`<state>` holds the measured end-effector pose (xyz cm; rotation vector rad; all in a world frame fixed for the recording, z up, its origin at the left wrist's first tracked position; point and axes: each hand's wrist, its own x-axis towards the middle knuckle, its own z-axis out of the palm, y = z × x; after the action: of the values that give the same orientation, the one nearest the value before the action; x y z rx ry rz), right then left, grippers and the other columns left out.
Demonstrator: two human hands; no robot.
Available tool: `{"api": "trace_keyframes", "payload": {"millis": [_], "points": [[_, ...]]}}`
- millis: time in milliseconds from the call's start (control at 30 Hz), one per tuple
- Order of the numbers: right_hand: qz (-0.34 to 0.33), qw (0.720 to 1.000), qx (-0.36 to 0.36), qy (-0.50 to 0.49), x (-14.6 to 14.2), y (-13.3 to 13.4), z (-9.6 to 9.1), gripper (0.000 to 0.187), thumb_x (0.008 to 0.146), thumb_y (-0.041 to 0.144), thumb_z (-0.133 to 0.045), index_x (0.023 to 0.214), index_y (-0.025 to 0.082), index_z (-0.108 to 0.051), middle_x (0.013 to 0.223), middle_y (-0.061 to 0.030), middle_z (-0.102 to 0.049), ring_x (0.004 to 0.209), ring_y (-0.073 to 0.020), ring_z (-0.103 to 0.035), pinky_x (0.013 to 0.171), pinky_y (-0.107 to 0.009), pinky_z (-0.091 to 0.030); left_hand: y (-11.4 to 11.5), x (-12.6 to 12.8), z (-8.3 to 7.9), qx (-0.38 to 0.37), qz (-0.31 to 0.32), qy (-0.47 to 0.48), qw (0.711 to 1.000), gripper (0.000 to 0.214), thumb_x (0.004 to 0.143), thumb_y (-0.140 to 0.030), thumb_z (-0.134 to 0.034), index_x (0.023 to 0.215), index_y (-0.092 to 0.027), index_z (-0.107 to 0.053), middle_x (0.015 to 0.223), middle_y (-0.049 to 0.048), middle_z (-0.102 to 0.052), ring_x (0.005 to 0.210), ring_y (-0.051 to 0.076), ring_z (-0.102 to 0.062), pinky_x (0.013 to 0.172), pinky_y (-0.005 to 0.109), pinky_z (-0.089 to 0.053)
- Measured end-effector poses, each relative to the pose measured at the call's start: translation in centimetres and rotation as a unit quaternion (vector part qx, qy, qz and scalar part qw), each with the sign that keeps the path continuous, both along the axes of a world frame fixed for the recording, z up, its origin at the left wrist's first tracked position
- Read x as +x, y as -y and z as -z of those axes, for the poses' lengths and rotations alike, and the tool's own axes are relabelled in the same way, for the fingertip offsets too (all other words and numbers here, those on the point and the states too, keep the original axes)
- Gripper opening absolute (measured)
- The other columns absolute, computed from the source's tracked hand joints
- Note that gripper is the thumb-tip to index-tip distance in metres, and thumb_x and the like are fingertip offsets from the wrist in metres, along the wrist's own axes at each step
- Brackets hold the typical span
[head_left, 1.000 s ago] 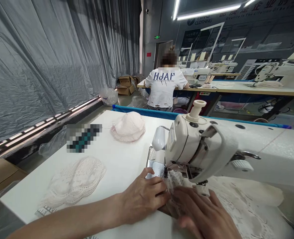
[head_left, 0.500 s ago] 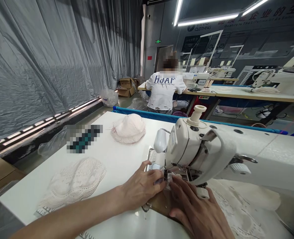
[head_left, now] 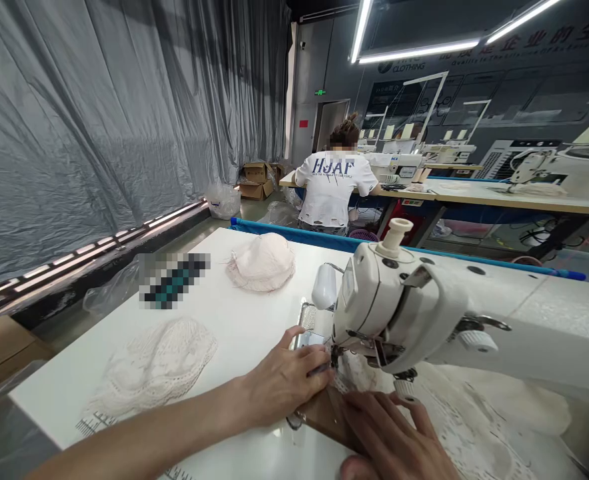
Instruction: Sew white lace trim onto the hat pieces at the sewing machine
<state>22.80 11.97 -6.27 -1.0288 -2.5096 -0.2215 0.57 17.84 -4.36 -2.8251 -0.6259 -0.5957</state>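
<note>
My left hand [head_left: 287, 381] lies on the white table [head_left: 234, 333] with its fingertips pinched on the white lace fabric [head_left: 357, 373] right at the needle of the white sewing machine [head_left: 424, 313]. My right hand [head_left: 394, 437] rests flat with fingers spread on the same lace, just in front of the presser foot. A brown card piece [head_left: 324, 417] lies under the fabric between both hands. The lace trails off to the right under the machine arm.
A lace cap [head_left: 157, 363] lies at the table's near left, a pale pink cap [head_left: 262, 261] further back, a blurred dark object [head_left: 174, 279] between them. A person in a white T-shirt [head_left: 335, 188] sits with their back to me at another sewing table [head_left: 499, 190].
The right hand has slid back toward me from the presser foot. The lace bunches more under the needle. The left hand stays by the needle. The view has tilted up slightly.
</note>
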Motion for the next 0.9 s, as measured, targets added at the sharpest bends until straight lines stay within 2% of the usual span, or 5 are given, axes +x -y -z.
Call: {"api": "trace_keyframes", "payload": {"millis": [333,567,667,800,900], "points": [[0.067,0.997,0.003,-0.029,-0.5,-0.3,-0.2,0.045,0.095,0.054,-0.032,0.109,0.022,-0.058,0.111,-0.0092,-0.065,0.083,-0.021,-0.061,0.084,-0.039,-0.031,-0.2,-0.4,0.1,-0.005,-0.037,0.058,0.998,0.024,0.093,-0.007,-0.033,0.105,-0.013,-0.052,0.113,0.0087,-0.061,0.123,0.019,-0.046,0.106,0.044,-0.017],[0.108,0.988,0.051,-0.099,-1.9,-0.2,-0.8,0.052,0.086,0.058,-0.049,0.11,0.013,-0.058,0.102,-0.0125,-0.067,0.088,-0.0279,-0.059,0.085,-0.043,-0.034,-0.8,-0.7,1.6,-0.012,-0.031,0.122,0.992,0.03,0.089,-0.004,-0.033,0.107,-0.018,-0.053,0.11,0.0076,-0.063,0.12,0.02,-0.05,0.105,0.047,-0.018],[0.143,0.983,0.051,-0.106,-2.7,-0.5,-0.5,0.03,0.094,0.038,-0.044,0.099,0.012,-0.06,0.094,-0.0134,-0.065,0.077,-0.0243,-0.058,0.077,-0.042,-0.038,-0.7,-1.0,1.8,-0.019,-0.021,0.147,0.989,0.035,0.085,-0.001,-0.034,0.108,-0.019,-0.054,0.108,0.0079,-0.064,0.118,0.021,-0.051,0.103,0.048,-0.021],[0.09,0.99,0.01,-0.108,-3.4,0.8,-1.4,0.032,0.093,0.012,-0.032,0.074,0.016,-0.057,0.071,-0.0063,-0.06,0.065,-0.0184,-0.053,0.065,-0.034,-0.039,1.6,-2.3,-0.5,-0.114,-0.037,0.127,0.985,0.045,0.081,0.002,-0.035,0.115,-0.021,-0.053,0.116,0.0088,-0.061,0.118,0.021,-0.051,0.103,0.05,-0.023],[0.03,0.991,-0.053,-0.119,-3.1,3.8,-3.6,0.022,0.093,0.016,-0.037,0.082,0.018,-0.056,0.076,-0.0034,-0.061,0.071,-0.0155,-0.055,0.069,-0.029,-0.043,4.7,-3.3,-3.1,-0.28,-0.032,0.08,0.956,0.051,0.083,-0.009,-0.049,0.129,-0.029,-0.045,0.136,0.0071,-0.046,0.131,0.024,-0.036,0.106,0.051,-0.02]]}}
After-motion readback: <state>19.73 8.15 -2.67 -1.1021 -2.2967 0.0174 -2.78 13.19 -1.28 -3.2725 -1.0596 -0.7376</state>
